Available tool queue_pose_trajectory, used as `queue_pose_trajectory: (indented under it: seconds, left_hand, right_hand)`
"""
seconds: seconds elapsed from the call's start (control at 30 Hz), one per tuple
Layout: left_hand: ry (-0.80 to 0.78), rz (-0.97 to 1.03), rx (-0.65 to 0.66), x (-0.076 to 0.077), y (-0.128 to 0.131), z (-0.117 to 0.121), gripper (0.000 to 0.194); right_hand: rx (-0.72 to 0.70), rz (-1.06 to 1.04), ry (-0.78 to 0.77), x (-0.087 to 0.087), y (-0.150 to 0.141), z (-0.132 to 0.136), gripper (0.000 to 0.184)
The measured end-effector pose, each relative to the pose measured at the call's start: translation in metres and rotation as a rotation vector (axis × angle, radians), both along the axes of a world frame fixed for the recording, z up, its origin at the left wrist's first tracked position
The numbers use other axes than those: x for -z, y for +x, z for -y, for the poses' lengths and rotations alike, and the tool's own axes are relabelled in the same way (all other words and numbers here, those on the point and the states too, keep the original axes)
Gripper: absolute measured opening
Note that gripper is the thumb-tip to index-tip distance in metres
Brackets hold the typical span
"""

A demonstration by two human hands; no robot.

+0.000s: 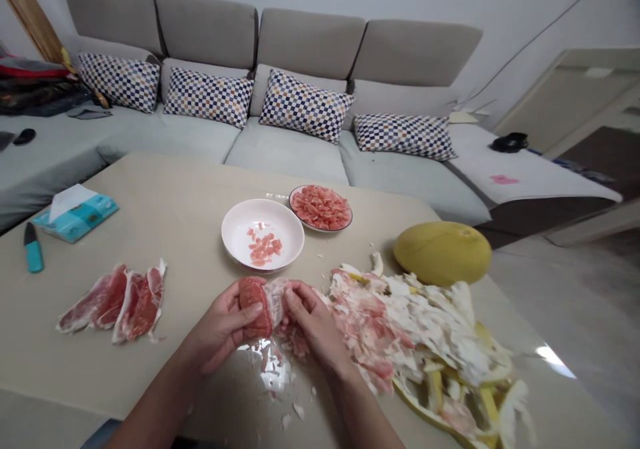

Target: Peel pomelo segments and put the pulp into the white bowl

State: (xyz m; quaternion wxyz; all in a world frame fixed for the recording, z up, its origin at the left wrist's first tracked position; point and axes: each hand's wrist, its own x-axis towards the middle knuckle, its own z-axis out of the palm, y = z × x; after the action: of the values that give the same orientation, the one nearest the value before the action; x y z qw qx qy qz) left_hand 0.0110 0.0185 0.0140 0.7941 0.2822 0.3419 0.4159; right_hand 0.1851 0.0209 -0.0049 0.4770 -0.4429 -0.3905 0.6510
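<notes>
Between my hands is a red pomelo segment with its pale membrane partly peeled away on the right side. My left hand grips the red flesh, thumb lying across its front. With thumb and fingers my right hand pinches the loose membrane. Just beyond them stands a white bowl with some pink flesh pieces in it. Farther back, a dark-rimmed plate is heaped with pink pomelo flesh. More unpeeled segments lie on the table to the left.
Right of my hands spreads a pile of membranes and rind, with a whole yellow pomelo behind it. A teal-handled knife and a tissue pack lie at the table's left. A grey sofa stands behind the table.
</notes>
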Motion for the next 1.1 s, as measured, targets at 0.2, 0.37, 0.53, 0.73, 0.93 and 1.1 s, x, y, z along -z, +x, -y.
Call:
queue_pose_trajectory:
  seconds: [0.2,0.37,0.53,0.73,0.93,1.1]
  left_hand:
    - [-0.018,-0.035,-0.148,-0.0033,0.003,-0.0023,0.048]
    - [0.019,-0.019,-0.109,0.0,0.0056,-0.0006,0.067]
    - [0.078,-0.047,-0.115,0.0063,0.0086,-0.0001,0.072]
    - [0.051,-0.01,-0.021,0.0016,0.0048,-0.0012,0.067]
    - [0.007,0.057,0.083,0.0014,0.0024,-0.0004,0.067]
    - [0.016,0.085,0.129,0.0038,0.0023,0.0003,0.072]
  right_hand:
    - [-0.143,-0.033,-0.026,-0.0011,-0.0027,0.0007,0.041]
    - [-0.001,0.085,0.087,-0.0054,-0.0063,0.0022,0.036]
    - [0.071,0.229,0.22,-0.0083,-0.007,0.0036,0.032]
    - [0.001,0.072,0.116,-0.0069,-0.0026,0.0066,0.035]
    - [-0.038,-0.07,0.084,-0.0066,0.0001,0.009,0.035]
    - [-0.07,-0.172,0.045,-0.0038,-0.002,0.0086,0.037]
